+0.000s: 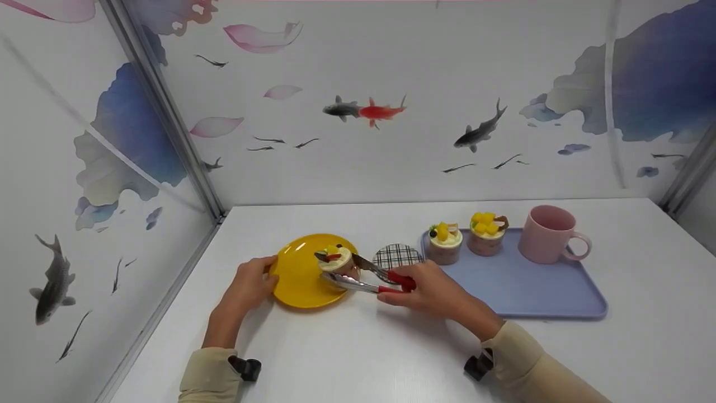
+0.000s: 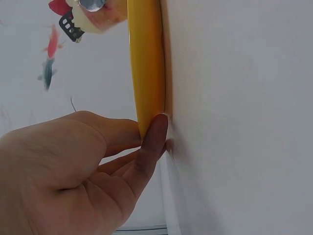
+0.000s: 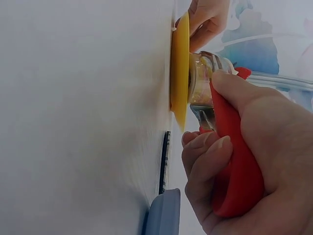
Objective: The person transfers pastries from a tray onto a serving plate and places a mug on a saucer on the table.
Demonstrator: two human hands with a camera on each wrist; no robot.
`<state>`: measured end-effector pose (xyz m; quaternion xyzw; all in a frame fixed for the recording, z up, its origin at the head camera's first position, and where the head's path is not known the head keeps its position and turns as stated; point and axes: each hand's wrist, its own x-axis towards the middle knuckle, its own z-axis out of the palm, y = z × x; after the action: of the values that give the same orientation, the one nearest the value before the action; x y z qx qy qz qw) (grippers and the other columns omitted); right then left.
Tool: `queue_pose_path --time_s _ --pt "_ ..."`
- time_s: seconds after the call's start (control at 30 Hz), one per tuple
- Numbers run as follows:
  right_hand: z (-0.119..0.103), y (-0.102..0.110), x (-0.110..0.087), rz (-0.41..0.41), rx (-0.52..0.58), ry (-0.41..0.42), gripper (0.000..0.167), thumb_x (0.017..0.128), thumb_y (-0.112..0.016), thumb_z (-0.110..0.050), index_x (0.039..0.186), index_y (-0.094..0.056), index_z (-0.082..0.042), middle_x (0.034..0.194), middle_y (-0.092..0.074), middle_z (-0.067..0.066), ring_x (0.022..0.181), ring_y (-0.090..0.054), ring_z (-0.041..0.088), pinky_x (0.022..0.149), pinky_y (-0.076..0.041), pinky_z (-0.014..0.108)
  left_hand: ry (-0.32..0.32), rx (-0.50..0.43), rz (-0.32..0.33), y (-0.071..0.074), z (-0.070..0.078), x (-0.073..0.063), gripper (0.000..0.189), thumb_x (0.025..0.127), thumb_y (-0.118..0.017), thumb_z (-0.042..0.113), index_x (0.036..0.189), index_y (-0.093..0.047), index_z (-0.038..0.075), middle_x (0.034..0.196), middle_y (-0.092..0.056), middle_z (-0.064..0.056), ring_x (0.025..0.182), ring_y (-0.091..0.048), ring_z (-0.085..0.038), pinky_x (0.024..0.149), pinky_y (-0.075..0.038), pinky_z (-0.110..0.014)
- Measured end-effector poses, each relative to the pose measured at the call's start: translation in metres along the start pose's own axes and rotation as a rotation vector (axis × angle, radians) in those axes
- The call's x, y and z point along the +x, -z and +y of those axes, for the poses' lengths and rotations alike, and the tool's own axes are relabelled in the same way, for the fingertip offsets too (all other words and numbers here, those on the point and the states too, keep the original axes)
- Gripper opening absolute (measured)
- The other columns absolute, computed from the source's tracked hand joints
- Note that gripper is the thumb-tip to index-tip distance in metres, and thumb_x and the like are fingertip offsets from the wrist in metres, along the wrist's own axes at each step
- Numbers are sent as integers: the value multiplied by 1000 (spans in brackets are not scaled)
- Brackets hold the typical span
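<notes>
My left hand (image 1: 249, 288) pinches the left rim of a round yellow plate (image 1: 293, 280). In the left wrist view the thumb lies above the rim and the fingers (image 2: 155, 134) below it. On the right part of the plate is a dessert cup (image 1: 338, 260) with cream and fruit on top. My right hand (image 1: 433, 288) holds metal tongs (image 1: 361, 284) by their red handles, the two arms spread to either side of that cup. The right wrist view shows the cup (image 3: 199, 81) upright, close against the plate, partly hidden by the tongs.
Just right of the plate lies a round plaid coaster (image 1: 398, 254). A blue-lilac tray (image 1: 520, 291) on the right carries two more fruit-topped dessert cups, one (image 1: 446, 249) at its corner and another (image 1: 486, 238) beside it, plus a pink mug (image 1: 542, 238). Printed walls enclose the white table (image 1: 347, 358).
</notes>
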<state>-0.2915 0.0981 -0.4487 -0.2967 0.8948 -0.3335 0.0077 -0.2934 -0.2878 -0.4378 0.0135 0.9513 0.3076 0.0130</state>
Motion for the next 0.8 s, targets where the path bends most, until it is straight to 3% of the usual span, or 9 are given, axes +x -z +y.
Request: queue_pose_path --time_s 0.47,0.63,0.8 --pt "-2 13 -4 -59 0 -87 34 91 -83 -59 106 -81 -29 80 -69 -12 76 -60 10 61 -47 21 -8 -11 10 1 -2 0 55 107 -62 3 159 -47 -7 158 -57 -27 153 -50 -44 129 -39 -58" --pt "-3 11 -5 -57 -39 -63 43 90 -82 -61 113 -83 -24 84 -71 -13 78 -60 9 62 -47 21 18 -23 2 -1 -2 -1 56 107 -63 5 160 -46 -5 160 -56 -25 153 -49 -42 129 -39 -57" --pt "-7 5 -3 -17 -73 -29 33 92 -83 -57 103 -80 -26 77 -67 -14 73 -57 8 58 -45 20 3 0 11 0 0 -1 55 107 -63 4 159 -47 -6 159 -57 -26 153 -49 -43 129 -39 -57"
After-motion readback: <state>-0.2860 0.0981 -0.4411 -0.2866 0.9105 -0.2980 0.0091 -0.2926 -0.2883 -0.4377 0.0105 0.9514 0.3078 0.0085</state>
